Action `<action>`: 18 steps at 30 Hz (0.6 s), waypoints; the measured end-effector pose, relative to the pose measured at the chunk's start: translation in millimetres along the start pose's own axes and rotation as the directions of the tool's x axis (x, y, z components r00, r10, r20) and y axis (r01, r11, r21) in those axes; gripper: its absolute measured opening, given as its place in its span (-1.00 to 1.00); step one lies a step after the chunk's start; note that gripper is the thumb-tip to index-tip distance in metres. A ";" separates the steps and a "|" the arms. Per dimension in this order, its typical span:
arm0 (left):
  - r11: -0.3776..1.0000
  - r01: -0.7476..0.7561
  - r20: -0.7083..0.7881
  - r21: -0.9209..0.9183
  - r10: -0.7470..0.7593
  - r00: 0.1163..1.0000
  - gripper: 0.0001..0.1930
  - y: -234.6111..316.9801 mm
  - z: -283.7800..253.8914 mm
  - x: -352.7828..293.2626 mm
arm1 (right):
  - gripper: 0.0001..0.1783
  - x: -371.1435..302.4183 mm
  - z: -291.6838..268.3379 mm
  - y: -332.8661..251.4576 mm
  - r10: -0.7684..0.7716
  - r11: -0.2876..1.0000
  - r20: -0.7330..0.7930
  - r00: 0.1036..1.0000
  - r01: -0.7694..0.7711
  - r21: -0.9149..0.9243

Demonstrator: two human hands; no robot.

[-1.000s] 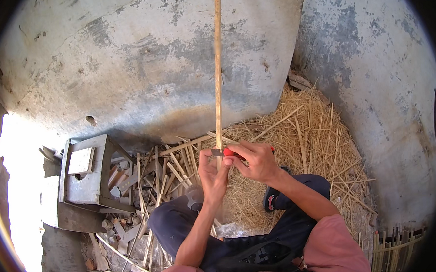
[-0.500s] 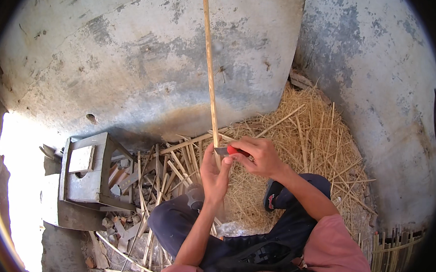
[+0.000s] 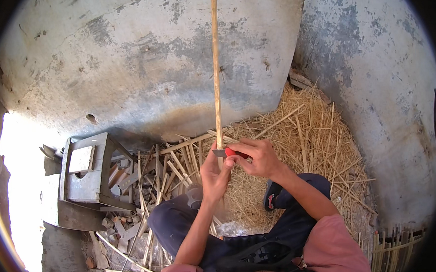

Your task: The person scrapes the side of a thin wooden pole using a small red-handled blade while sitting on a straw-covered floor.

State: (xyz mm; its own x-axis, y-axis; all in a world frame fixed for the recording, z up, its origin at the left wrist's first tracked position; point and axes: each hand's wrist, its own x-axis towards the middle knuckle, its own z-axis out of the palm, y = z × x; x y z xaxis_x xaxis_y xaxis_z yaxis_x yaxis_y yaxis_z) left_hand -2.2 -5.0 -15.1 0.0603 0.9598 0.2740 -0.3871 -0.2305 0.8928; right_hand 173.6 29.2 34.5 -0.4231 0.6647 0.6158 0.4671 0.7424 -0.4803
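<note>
Grey plaster wall (image 3: 149,51): flaked and stained, it rose on the far side, behind everything else.
Shavings heap (image 3: 289,132): straw-coloured curls lay far and right, banked against the wall, with thin sticks scattered over them.
Tipped wooden stool (image 3: 85,182): it leaned on the left, its holed board turned toward the light. Reddish-brown and pale fragments showed through its open side; whether it held them or merely stood before them, I could not tell.
Loose slats (image 3: 178,170): these sprawled between stool and shavings, left of the hands.
Wooden strip (image 3: 217,87): it stood out between the person's knees (image 3: 169,224), its far end beyond view, seemingly angled so that its long free part stayed clear of the body. Its near end was hard to make out.
Left hand (image 3: 214,175): fingers and thumb gripped the strip just beside the blade, probably to steady it there.
Right hand (image 3: 259,158): fingers were closed around the red handle, thumb forward, likely for close control.
Knife (image 3: 219,153): its short, dark blade lay crosswise against the strip, apparently so that the edge met the wood squarely.
</note>
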 end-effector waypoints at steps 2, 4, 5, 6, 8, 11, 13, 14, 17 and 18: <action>1.000 -0.018 0.005 0.006 0.018 1.000 -0.23 0.6 -0.4 -0.1 | -0.64 -0.5 1.3 -1.3 -0.008 1.000 -0.016 1.000 0.008 0.003; 1.000 0.014 0.008 -0.008 -0.014 1.000 -0.22 3.3 -0.2 -0.6 | -0.63 -0.9 1.3 -1.0 -0.010 1.000 -0.023 1.000 0.010 0.003; 0.998 0.055 0.011 -0.021 -0.055 0.998 -0.22 7.0 -0.9 -1.9 | -0.62 -1.2 0.9 -0.6 -0.009 1.000 -0.022 1.000 0.009 0.003; 0.995 0.095 0.014 -0.035 -0.094 0.995 -0.21 9.4 -1.2 -2.6 | -0.62 -1.1 0.7 -0.4 -0.010 1.000 -0.021 1.000 0.010 0.002; 0.997 0.070 -0.003 -0.023 -0.070 0.998 -0.22 8.0 2.5 -2.1 | -0.64 0.4 2.3 0.6 -0.047 0.999 -0.065 0.997 0.046 -0.006; 0.998 0.061 -0.016 -0.022 -0.061 0.998 -0.22 11.1 5.7 -1.7 | -0.65 1.4 0.3 -0.1 -0.053 0.998 -0.054 0.997 0.052 -0.019; 0.997 0.068 -0.016 -0.034 -0.069 0.998 -0.22 12.6 6.3 -1.8 | -0.66 1.4 -0.8 -0.3 -0.049 0.999 -0.040 0.998 0.048 -0.022; 0.996 0.074 -0.013 -0.042 -0.074 0.997 -0.23 12.7 5.8 -1.8 | -0.66 1.6 -0.7 0.1 -0.051 0.999 -0.041 0.998 0.051 -0.020; 0.992 0.099 -0.011 -0.083 -0.100 0.995 -0.24 11.8 5.8 -1.2 | -0.67 0.7 -0.4 2.5 -0.055 0.998 -0.039 0.998 0.054 -0.027; 0.989 0.107 -0.012 -0.098 -0.109 0.994 -0.25 12.1 5.4 -1.1 | -0.67 0.8 -0.2 2.8 -0.057 0.998 -0.038 0.998 0.056 -0.031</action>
State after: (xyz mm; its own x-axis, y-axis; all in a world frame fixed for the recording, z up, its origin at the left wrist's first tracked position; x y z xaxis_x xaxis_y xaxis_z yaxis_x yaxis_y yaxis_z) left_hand -2.0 -9.7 -2.6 0.0907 0.9812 0.1706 -0.4665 -0.1095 0.8777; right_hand 174.7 31.8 33.8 -0.4190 0.6172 0.6660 0.4660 0.7757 -0.4256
